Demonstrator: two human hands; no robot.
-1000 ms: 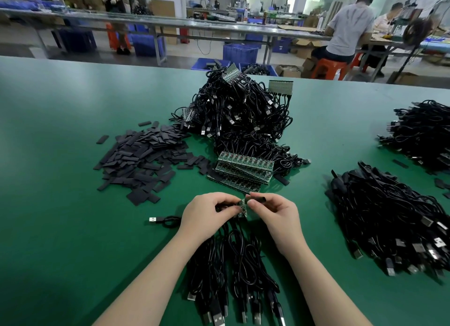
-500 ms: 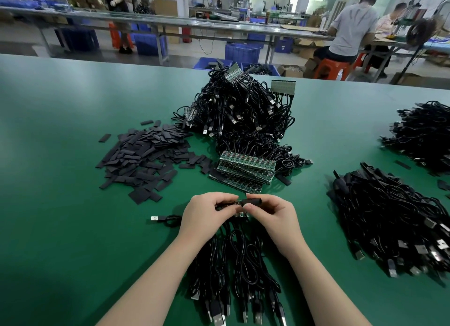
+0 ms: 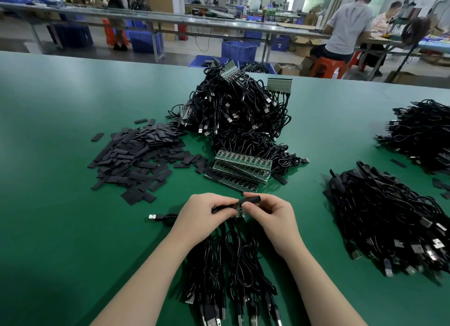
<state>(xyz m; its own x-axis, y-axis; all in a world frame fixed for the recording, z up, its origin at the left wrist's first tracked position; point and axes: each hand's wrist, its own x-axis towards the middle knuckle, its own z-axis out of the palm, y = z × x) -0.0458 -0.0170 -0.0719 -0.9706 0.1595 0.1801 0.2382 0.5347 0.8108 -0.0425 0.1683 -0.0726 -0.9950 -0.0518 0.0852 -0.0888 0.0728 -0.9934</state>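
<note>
I see small markings on the green circuit boards, but they are too fine for me to read, and the white marks on the plugs are no clearer.

My left hand (image 3: 202,213) sits knuckles up, just above the table (image 3: 60,228), fingers curled in. It pinches a thin black cable (image 3: 220,209) right where it meets a small circuit board (image 3: 239,213). My right hand (image 3: 272,213) faces it, thumb and forefinger pinching a short black sleeve (image 3: 252,200) whose open end points at the board. The other fingers are folded under. Sleeve and board are close together between my fingertips; I cannot tell whether they touch.

Both forearms come in from the bottom edge and cross a bundle of cables (image 3: 231,264) lying under my wrists. A loose plug (image 3: 153,216) lies just left of my left hand. Beyond my fingers rests a stack of board strips (image 3: 241,166), with a heap of flat black sleeves (image 3: 138,160) to its left and a big tangle of cables (image 3: 238,116) behind it. Another pile of cables (image 3: 389,218) lies to my right.
</note>
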